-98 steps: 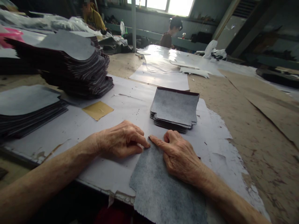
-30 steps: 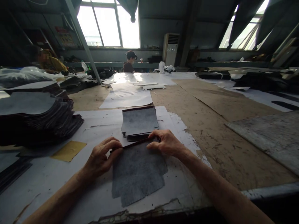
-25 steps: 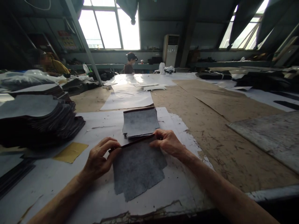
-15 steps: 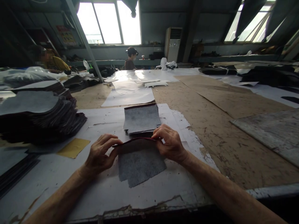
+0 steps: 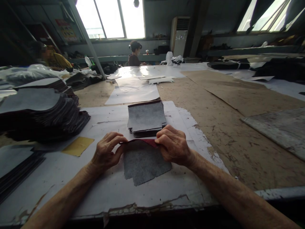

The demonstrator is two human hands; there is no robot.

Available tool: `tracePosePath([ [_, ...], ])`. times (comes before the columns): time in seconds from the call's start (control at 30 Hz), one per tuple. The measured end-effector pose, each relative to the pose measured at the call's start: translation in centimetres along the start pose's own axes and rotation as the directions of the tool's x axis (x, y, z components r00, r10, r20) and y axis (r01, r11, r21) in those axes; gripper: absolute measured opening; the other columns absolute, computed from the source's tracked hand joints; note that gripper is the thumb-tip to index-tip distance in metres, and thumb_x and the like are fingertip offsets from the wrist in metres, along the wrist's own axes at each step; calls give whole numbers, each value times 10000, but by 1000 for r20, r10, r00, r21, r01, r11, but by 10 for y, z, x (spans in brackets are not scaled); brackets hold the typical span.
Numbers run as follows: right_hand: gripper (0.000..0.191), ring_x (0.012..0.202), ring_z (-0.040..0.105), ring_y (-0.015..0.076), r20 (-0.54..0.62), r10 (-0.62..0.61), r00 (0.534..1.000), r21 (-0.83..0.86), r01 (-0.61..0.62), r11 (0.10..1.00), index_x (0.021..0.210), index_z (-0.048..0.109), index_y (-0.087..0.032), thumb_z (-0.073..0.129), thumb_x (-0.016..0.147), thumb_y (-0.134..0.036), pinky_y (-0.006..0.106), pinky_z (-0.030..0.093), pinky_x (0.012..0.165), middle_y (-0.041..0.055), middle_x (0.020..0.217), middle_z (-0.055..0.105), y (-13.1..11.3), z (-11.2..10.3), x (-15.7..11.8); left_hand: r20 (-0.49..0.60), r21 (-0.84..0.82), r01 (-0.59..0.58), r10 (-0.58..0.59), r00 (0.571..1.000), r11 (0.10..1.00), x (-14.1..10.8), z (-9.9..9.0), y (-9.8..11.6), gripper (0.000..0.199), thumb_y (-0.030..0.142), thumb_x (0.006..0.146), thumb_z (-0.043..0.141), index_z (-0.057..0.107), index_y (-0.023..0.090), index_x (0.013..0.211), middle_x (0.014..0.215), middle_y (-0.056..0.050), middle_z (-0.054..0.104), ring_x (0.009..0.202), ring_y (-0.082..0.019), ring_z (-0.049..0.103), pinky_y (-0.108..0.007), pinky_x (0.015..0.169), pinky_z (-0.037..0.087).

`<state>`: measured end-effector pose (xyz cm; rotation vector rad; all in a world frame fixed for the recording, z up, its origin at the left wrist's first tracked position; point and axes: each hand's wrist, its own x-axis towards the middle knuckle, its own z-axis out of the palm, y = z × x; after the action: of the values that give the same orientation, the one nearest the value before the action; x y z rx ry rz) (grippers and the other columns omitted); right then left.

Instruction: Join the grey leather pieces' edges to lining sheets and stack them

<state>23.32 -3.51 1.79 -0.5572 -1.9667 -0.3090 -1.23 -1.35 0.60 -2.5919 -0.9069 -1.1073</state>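
Observation:
A grey fabric piece (image 5: 146,163) with a dark red, striped underside lies on the white paper (image 5: 105,194) in front of me. My left hand (image 5: 108,151) pinches its far left corner between thumb and fingers. At the far right corner, my right hand (image 5: 175,146) grips the same edge, which is folded over so the red side shows between the hands. Just beyond the edge sits a small stack of similar grey pieces (image 5: 146,117), the top one with a dark red strip along its far side.
Tall stacks of dark-edged pieces (image 5: 45,108) stand at left, with a lower stack (image 5: 16,162) nearer me. A yellow card (image 5: 78,146) lies beside them. At right is a grey board (image 5: 281,127). Two people work beyond the table, one a person in dark clothing (image 5: 134,58). A slanted pole (image 5: 88,38) rises at left.
More of the striped red underside now shows near my right hand, as the far edge is turned over further. Both hands keep hold of the piece. The view has shifted slightly.

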Motion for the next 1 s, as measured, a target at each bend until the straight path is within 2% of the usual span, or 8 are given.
tracePosePath([
  [0.13, 190, 628, 466, 131, 21, 55, 998, 64, -56, 996, 658, 466, -181, 440, 711, -1, 259, 418, 578, 34, 657, 578, -1, 0, 1, 6, -27, 44, -43, 999, 999, 1, 0, 1, 61, 146, 794, 544, 590, 181, 815, 777, -34, 607, 716, -142, 584, -252, 645, 478],
  [0.23, 90, 552, 450, 113, 164, 431, 887, 226, -459, 859, 645, 486, -181, 515, 693, -111, 245, 392, 526, -4, 588, 529, 1, -2, 4, 59, -132, 173, -167, 984, 976, 2, -4, 3, 55, 185, 789, 541, 596, 183, 779, 767, -31, 615, 700, -141, 585, -246, 632, 470],
  [0.37, 144, 421, 316, 66, 654, 733, 188, 147, -982, 120, 627, 459, -185, 589, 628, -246, 210, 265, 397, -65, 503, 396, 9, -6, 8, 346, -299, 503, -399, 849, 811, 5, -8, 6, 117, 278, 776, 538, 585, 186, 721, 641, 10, 593, 579, -125, 550, -219, 533, 436],
  [0.43, 147, 441, 346, 71, 702, 711, 28, -56, -994, 94, 600, 461, -179, 598, 596, -234, 214, 253, 408, -57, 511, 408, 11, -6, 8, 481, -259, 591, -429, 765, 764, 6, -7, 7, 127, 293, 766, 532, 591, 189, 723, 606, 22, 583, 556, -125, 535, -212, 503, 417],
  [0.5, 127, 510, 429, 104, 598, 798, 78, -277, -914, 297, 633, 510, -172, 617, 587, -225, 230, 289, 458, -33, 549, 472, 12, -6, 7, 507, -181, 563, -414, 756, 806, 6, -5, 8, 119, 285, 759, 529, 598, 189, 746, 650, 12, 597, 583, -131, 541, -222, 525, 423],
  [0.6, 192, 701, 535, 184, 448, 835, 321, -527, -659, 536, 791, 589, -150, 641, 632, -244, 271, 367, 578, 45, 747, 596, 11, -5, 6, 423, -106, 423, -344, 838, 900, 4, -1, 7, 140, 266, 768, 520, 607, 184, 842, 769, -19, 605, 649, -141, 559, -255, 602, 457],
  [0.73, 170, 924, 534, 223, 498, 703, 508, -524, -469, 711, 877, 634, -134, 608, 718, -185, 283, 407, 717, 97, 960, 613, 13, -8, 6, 360, -108, 257, -203, 910, 960, 0, 2, 4, 200, 234, 814, 485, 618, 183, 955, 869, -51, 603, 754, -156, 584, -275, 672, 490],
  [1.0, 227, 863, 487, 201, 710, 327, 624, -297, -156, 942, 870, 657, -148, 484, 763, -50, 283, 387, 710, 54, 898, 627, 8, -3, 0, 343, -135, 172, -117, 932, 976, -1, 4, 4, 258, 241, 872, 449, 674, 191, 988, 837, -64, 606, 747, -152, 582, -285, 689, 502],
])
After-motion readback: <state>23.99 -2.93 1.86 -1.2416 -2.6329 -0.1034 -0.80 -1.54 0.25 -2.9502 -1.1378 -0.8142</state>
